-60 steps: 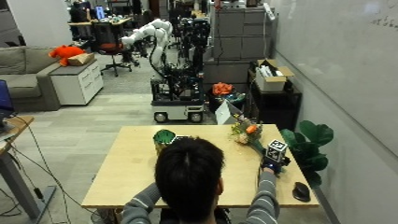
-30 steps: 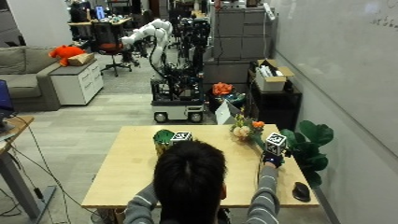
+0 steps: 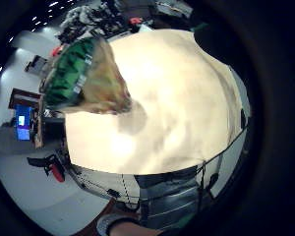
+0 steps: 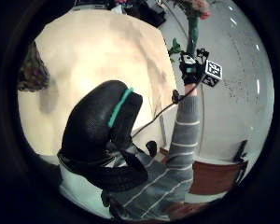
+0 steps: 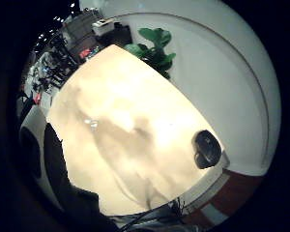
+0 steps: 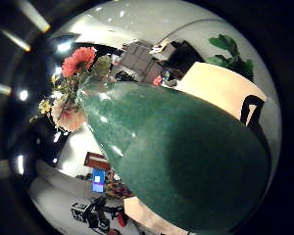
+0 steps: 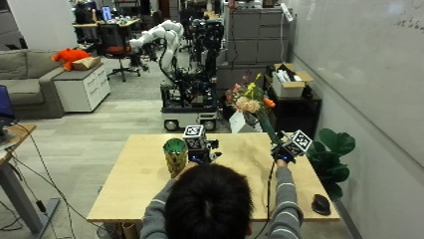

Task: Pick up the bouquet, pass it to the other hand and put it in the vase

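My right hand (image 7: 283, 152) grips the green wrapped stem (image 7: 267, 127) of the bouquet and holds it up over the table's right side. Its flowers (image 7: 248, 99) are pink, yellow and orange and lean toward the far left. The wrap (image 6: 186, 161) fills the right thumb side palm view, with the blooms (image 6: 77, 62) beyond it. The green and gold vase (image 7: 175, 157) stands upright on the table (image 7: 132, 189), left of centre. My left hand (image 7: 200, 150) hovers just right of the vase, holding nothing. The vase (image 3: 78, 78) also shows close by in the left little finger side palm view.
A black mouse (image 7: 320, 204) lies near the table's front right corner. A potted plant (image 7: 334, 149) stands off the right edge. A white robot arm on a cart (image 7: 189, 79) is behind the far edge. The left half of the tabletop is bare.
My right hand has lifted the bouquet from low over the table to upright in the air. My left hand has risen beside the vase.
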Demonstrator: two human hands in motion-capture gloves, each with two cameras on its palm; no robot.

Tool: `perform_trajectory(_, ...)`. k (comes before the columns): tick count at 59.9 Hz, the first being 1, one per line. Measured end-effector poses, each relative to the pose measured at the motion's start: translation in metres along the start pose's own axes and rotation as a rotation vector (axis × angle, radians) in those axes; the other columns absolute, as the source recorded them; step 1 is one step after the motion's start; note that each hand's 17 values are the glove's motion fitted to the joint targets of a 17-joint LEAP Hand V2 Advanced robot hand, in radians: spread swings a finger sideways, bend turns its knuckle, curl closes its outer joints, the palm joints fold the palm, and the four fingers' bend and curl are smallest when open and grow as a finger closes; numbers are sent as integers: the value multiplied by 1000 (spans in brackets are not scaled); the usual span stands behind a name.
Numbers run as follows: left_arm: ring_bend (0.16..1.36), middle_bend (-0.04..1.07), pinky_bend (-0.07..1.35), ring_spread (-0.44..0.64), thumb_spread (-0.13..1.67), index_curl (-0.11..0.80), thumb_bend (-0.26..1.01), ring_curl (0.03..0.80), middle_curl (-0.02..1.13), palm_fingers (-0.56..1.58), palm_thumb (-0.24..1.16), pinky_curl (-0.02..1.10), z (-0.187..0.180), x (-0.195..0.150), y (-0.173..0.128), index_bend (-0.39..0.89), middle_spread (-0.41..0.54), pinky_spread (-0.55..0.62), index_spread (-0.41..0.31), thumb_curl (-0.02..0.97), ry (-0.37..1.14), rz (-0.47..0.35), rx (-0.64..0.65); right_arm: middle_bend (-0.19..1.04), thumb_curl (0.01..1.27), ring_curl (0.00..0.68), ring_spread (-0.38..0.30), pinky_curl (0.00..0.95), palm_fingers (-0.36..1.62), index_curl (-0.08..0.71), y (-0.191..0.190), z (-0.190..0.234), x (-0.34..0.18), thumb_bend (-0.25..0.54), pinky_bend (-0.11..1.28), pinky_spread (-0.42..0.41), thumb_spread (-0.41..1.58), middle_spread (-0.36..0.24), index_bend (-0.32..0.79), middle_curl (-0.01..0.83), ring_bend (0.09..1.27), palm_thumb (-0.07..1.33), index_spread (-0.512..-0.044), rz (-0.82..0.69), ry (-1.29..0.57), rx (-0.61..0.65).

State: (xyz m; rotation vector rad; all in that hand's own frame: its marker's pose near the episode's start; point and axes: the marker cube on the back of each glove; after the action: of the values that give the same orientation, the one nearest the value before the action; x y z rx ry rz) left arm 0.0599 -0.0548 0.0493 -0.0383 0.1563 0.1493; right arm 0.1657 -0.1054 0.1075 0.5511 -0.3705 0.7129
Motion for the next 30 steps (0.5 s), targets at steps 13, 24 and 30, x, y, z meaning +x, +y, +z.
perform_trajectory(13, 423, 189, 204, 138, 1099, 311, -28, 316, 388, 467, 160, 383, -53, 16, -8, 140, 61, 164, -10, 270, 39, 17, 86, 934, 542, 612, -175, 592, 1379, 620, 42, -39, -58, -11, 807, -218, 997, -135, 658, 672, 1066, 1069, -195, 14, -195, -218)
perform_trajectory(24, 416, 189, 198, 132, 1076, 314, -24, 316, 387, 472, 150, 384, -89, 39, 1, 144, 55, 162, -16, 276, 186, 36, 100, 940, 573, 608, -174, 596, 1375, 619, 56, -66, -113, -14, 810, -217, 1001, -133, 658, 670, 1072, 1059, -193, -193, -573, -119)
perform_trajectory(30, 413, 190, 197, 131, 1065, 315, -24, 316, 387, 474, 150, 383, -101, 47, 1, 143, 53, 161, -17, 279, 232, 25, 111, 942, 591, 607, -174, 597, 1375, 618, 64, -71, -143, -13, 810, -217, 998, -133, 659, 669, 1074, 1055, -193, -363, -836, -26)
